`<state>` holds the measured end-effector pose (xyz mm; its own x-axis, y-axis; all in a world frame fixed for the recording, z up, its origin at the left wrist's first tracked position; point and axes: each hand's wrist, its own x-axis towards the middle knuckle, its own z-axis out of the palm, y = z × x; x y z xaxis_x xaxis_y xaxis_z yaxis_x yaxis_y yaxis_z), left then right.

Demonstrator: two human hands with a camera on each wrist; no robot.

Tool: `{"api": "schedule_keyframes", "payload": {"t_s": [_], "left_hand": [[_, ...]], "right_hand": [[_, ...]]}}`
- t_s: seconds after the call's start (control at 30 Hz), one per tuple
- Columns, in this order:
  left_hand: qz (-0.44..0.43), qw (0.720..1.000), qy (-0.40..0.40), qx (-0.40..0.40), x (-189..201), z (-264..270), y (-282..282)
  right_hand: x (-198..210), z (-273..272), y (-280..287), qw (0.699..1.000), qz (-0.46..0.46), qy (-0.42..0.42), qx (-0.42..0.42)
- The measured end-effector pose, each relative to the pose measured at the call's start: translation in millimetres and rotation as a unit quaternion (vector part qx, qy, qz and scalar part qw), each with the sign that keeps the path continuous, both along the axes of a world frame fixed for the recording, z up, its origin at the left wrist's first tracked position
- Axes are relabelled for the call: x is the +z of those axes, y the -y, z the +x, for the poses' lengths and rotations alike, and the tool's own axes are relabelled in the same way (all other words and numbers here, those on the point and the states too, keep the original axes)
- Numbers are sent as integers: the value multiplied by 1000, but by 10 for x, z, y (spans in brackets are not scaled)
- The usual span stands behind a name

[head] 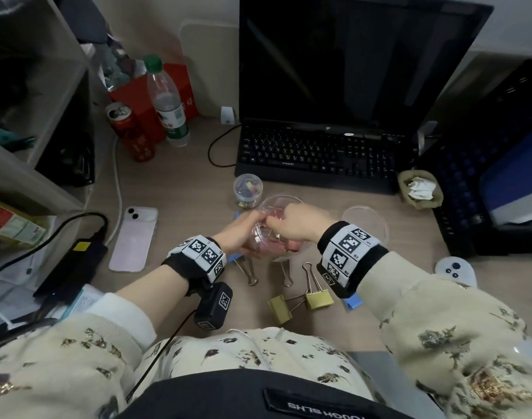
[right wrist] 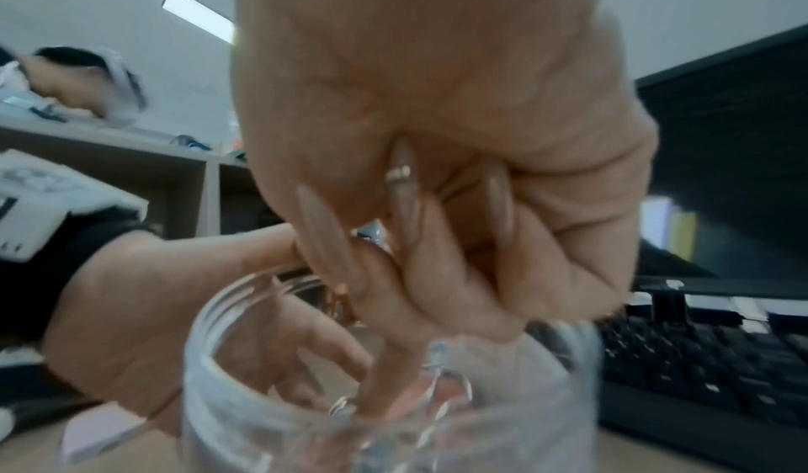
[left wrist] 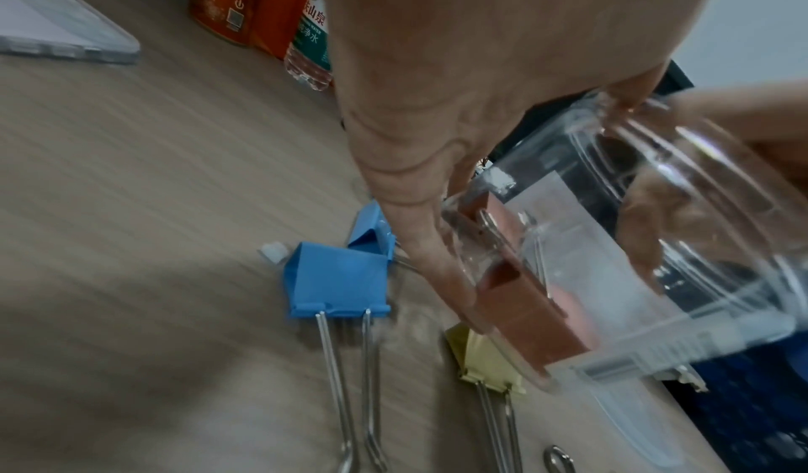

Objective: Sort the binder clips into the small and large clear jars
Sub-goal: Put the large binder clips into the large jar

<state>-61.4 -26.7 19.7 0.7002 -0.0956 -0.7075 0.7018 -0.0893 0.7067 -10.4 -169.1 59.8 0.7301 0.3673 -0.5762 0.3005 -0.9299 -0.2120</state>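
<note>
The large clear jar (head: 281,204) stands tilted at the desk's middle, and my left hand (head: 243,234) grips its side. Pink binder clips (head: 291,244) lie inside it, seen up close as a clip (left wrist: 524,314) against the wall of the jar (left wrist: 656,238). Over the jar mouth (right wrist: 245,359) my right hand (right wrist: 437,204) has its fingers curled, pinching a blurred clip's wire handle. The small jar (head: 248,189) holds small clips. On the desk lie two gold clips (head: 320,299) and blue clips (left wrist: 336,280).
A clear lid (head: 366,220) lies right of the jar. Behind are a black keyboard (head: 316,155) and monitor. A phone (head: 134,240), power brick (head: 74,267), red can (head: 131,131) and water bottle (head: 168,101) fill the left. A white remote (head: 455,270) sits right.
</note>
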Motion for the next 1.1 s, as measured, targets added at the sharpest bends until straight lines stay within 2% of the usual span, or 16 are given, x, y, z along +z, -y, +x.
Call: {"api": "schedule_keyframes", "payload": {"t_s": [0.07,0.2,0.3,0.43,0.63,0.87,1.1], "left_hand": [[8,1000,-3,1,-8,-11,-16],[-13,998,-17,61,-74,-34,-50],[-23,994,-24,107,-129,-46,-97],[-29,989,-45,139,-208,-33,-133],[-45,988,-48,140,-252,-32,-88],[-44,991,-40,118,-179,-73,-53],[-19,996,-27,85,-194,-106,-84]], "right_hand": [[2,35,75,999,24,31,-13],[4,103,301,988,60,120,-76],[-102,131,479,982,69,132,-118],[-285,51,672,990,15,53,-131],[-486,-328,769,982,-134,-120,-56],[-730,-657,769,978,-181,-99,-31],[-539,-490,820,983,-104,-99,-112]]}}
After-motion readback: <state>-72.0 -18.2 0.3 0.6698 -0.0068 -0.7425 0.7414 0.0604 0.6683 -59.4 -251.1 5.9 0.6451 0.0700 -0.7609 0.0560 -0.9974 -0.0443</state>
